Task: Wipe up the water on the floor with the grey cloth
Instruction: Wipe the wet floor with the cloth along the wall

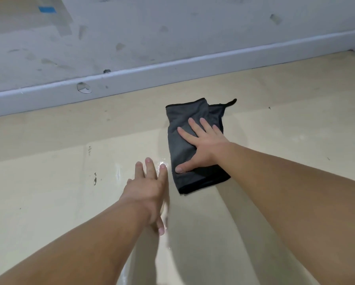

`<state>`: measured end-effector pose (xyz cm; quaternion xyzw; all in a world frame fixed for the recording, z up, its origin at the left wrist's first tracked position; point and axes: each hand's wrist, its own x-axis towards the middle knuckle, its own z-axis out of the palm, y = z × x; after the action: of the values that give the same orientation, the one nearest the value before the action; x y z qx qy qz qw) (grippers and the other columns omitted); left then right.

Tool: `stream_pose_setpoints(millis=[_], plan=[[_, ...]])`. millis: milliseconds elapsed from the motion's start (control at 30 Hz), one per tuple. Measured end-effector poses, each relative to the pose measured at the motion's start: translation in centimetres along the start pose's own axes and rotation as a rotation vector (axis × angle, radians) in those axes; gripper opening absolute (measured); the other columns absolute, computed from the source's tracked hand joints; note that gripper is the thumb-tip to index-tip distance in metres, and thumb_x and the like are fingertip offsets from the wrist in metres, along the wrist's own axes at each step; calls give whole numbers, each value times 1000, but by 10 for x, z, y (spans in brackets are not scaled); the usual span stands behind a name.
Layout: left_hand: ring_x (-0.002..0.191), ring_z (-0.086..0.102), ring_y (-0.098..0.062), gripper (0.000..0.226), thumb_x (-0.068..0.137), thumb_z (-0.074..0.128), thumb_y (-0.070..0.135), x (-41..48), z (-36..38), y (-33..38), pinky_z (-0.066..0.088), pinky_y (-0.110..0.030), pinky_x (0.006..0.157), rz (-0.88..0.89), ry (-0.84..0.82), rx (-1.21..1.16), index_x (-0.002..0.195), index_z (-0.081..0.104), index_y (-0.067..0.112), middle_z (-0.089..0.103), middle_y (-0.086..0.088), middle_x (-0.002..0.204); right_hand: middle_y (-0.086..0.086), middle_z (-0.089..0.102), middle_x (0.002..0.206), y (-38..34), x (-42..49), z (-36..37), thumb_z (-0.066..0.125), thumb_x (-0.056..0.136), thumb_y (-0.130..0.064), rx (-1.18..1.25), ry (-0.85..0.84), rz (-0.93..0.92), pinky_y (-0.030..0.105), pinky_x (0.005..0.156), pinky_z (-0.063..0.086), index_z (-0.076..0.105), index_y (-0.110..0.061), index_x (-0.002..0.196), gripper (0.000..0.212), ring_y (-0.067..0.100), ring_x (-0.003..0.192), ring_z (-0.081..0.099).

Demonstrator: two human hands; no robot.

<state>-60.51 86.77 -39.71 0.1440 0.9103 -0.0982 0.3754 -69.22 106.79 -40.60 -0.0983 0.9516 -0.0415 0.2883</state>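
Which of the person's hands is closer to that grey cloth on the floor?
Right. The right hand lies flat on the grey cloth, fingers spread. The left hand is just beside the cloth's left edge, not touching it.

Folded grey cloth [193, 145] on wet floor [49, 202]

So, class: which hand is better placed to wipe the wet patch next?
The right hand: it lies flat on the folded grey cloth, just beside the shiny wet patch. The left hand holds nothing, its fingers straight.
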Motion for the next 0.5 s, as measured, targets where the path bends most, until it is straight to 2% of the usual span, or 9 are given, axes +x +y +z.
stream_pose_setpoints(millis=[67,167,267,400,500], plan=[[151,-21,-52,170,47,97,60,-1,0,-2,21,-55,124,-6,-8,-21,157,-26,16,-28,-26,163,-10,-30,168,16,-4,4,43,54,-106,76,64,96,49,128,-8,-15,-51,158,131,21,155,-27],[151,-24,-49,168,50,100,50,-1,-5,2,22,-56,124,-12,-11,-65,157,-24,16,-32,-23,163,-5,-23,171,62,-20,9,25,57,-109,186,191,358,49,128,-4,-10,-47,161,126,24,158,-20],[151,-25,-48,168,50,102,45,-2,-9,4,25,-58,122,-33,-22,-62,157,-24,15,-33,-23,162,1,-18,172,92,-44,24,10,64,-107,198,224,507,51,128,1,-9,-43,162,118,27,159,-15],[152,-22,-50,170,50,101,49,-3,-9,6,30,-58,120,-34,-19,-24,156,-27,13,-31,-24,163,7,-13,173,66,-74,58,8,74,-100,197,292,531,51,128,3,-7,-39,163,109,33,158,-12],[152,-22,-49,167,52,99,48,-5,-11,8,32,-58,119,-23,-18,-29,155,-27,13,-33,-25,162,7,-17,172,23,-102,87,9,76,-99,157,313,444,51,128,-2,-10,-40,162,106,33,157,-17]])
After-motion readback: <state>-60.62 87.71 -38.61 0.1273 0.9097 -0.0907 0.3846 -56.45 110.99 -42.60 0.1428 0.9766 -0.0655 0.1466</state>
